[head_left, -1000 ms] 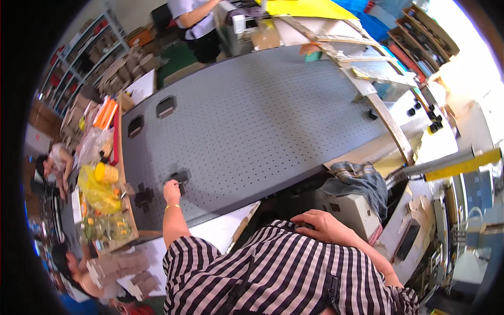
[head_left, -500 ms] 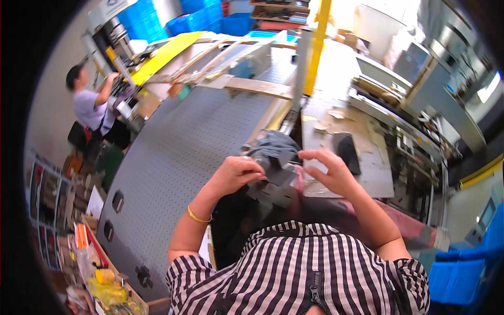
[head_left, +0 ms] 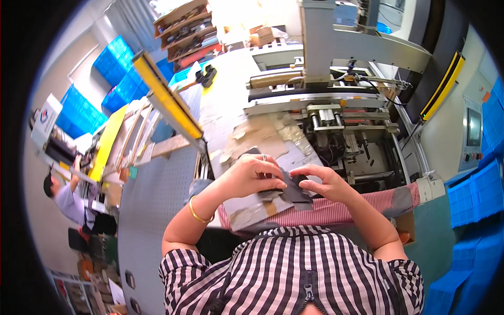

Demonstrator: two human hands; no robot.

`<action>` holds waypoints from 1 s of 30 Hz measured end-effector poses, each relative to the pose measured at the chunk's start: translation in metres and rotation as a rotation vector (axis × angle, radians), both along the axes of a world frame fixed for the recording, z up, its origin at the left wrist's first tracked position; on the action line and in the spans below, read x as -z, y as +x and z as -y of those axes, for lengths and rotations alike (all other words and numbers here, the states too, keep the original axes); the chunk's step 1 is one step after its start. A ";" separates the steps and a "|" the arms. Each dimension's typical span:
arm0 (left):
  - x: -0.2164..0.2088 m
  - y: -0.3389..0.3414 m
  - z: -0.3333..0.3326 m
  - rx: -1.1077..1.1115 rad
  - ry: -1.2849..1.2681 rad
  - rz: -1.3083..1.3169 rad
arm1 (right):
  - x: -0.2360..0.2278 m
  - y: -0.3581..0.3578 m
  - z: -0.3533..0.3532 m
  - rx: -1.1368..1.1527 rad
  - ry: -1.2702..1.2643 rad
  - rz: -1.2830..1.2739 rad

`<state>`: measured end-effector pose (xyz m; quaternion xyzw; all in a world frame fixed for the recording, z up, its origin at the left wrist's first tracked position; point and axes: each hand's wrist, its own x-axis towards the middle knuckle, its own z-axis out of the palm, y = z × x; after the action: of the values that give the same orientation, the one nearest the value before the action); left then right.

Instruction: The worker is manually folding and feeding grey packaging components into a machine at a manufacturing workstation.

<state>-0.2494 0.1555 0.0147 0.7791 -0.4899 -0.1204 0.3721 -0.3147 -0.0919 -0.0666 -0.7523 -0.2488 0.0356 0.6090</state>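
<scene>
A dark grey, thin folded piece with flaps is between my hands, over the near edge of the board-topped bench. My left hand is closed on its left side, thumb and fingers pinching. My right hand pinches its upper right side, where a black part shows by the fingertips. Whether the piece is card or plastic I cannot tell. Behind my left hand, a dark flat object is mostly hidden.
Torn brown paper covers part of the board. Beyond stands a machine with rollers. A red-striped cloth roll lines the near edge. Left are a perforated grey table, a yellow post and a seated person. Blue crates stand right.
My view has turned right, from the perforated table to the machine bench. The grey piece has come along, and my right hand, earlier apart from it with fingers spread, now grips it.
</scene>
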 end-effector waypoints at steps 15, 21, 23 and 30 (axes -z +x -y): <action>0.048 0.251 0.150 -0.141 -0.316 -0.103 | -0.026 0.246 0.152 0.326 -0.212 0.267; -0.005 0.361 0.209 -0.225 -0.338 0.071 | -0.066 0.358 0.204 0.341 -0.073 0.292; -0.014 0.368 0.212 -0.227 -0.305 0.278 | -0.083 0.367 0.208 0.363 -0.408 0.525; 0.004 0.284 0.168 -0.381 -0.327 0.288 | -0.072 0.286 0.150 0.792 0.202 0.671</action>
<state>0.0344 -0.0127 0.0109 0.7957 -0.3956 0.1442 0.4354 -0.0285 -0.2415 0.0059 -0.6962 -0.1293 -0.4642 0.5321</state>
